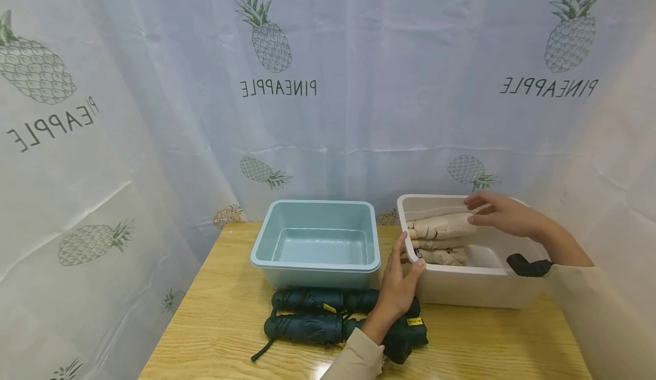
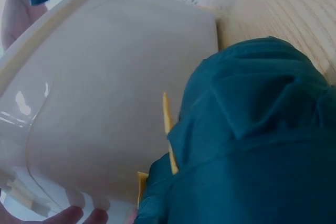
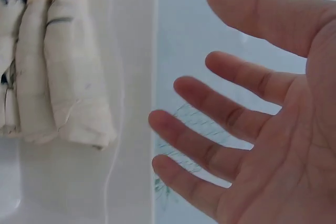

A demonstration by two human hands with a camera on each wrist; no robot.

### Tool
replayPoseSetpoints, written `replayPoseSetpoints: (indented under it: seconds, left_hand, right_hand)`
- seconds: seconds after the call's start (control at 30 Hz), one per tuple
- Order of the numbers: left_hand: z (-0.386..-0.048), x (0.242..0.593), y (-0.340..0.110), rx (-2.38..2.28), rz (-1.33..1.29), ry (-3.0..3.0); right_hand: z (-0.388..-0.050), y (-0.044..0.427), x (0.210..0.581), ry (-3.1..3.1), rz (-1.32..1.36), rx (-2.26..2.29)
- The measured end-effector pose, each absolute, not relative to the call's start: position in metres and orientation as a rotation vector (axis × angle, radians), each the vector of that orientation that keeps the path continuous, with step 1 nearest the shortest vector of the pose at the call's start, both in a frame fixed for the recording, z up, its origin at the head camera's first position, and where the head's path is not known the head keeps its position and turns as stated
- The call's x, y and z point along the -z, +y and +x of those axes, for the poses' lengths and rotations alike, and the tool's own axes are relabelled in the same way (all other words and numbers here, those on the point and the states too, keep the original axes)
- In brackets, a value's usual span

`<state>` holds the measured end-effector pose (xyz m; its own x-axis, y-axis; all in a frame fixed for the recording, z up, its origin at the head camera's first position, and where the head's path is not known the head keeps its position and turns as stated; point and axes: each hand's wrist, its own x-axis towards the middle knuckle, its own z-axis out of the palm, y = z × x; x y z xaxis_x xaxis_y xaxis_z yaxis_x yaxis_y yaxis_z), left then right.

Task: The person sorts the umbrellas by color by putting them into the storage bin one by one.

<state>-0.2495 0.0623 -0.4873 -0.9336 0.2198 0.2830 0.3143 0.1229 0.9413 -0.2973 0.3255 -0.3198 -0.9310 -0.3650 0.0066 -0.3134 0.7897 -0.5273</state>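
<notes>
My left hand [image 1: 398, 290] grips the front left corner of a white bin [image 1: 471, 289], its thumb on the rim. Its fingertips [image 2: 71, 214] show low in the left wrist view against the bin's wall. Several folded beige umbrellas [image 1: 443, 226] lie side by side in the bin's left part. Over the bin, my right hand [image 1: 504, 215] is open beside the rearmost umbrella. The right wrist view shows this hand [image 3: 273, 108] with spread fingers and an empty palm, apart from the umbrellas [image 3: 76, 66].
A light blue bin [image 1: 320, 246], with nothing in it, stands left of the white one on the wooden table [image 1: 215, 306]. Several dark green folded umbrellas [image 1: 307, 329] lie in front, partly beneath my left forearm. A pineapple-print curtain [image 1: 379, 129] hangs behind.
</notes>
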Motion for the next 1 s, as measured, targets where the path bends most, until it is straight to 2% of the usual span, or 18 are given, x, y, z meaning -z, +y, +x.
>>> replayPoseSetpoints:
  seconds: [0.2,0.37,0.6,0.83,1.0]
  left_hand:
    - [-0.250,0.483,0.059,1.952,-0.567,-2.331]
    - [-0.247,0.479,0.056,1.927,-0.604,-2.406]
    - [-0.232,0.467,0.038,1.798,-0.761,-2.598]
    - [-0.207,0.446,0.004,1.458,-0.867,-2.855]
    - [-0.201,0.436,-0.028,1.374,-0.920,-2.819]
  right_hand:
    - [-0.267,0.322,0.322,2.994,-0.697,0.955]
    - [-0.239,0.318,0.340,2.939,-0.891,1.304]
    - [-0.206,0.307,0.360,2.660,-1.131,1.615]
    - [-0.200,0.296,0.388,2.112,-1.508,1.894]
    - [-0.190,0.285,0.398,2.100,-1.354,1.826]
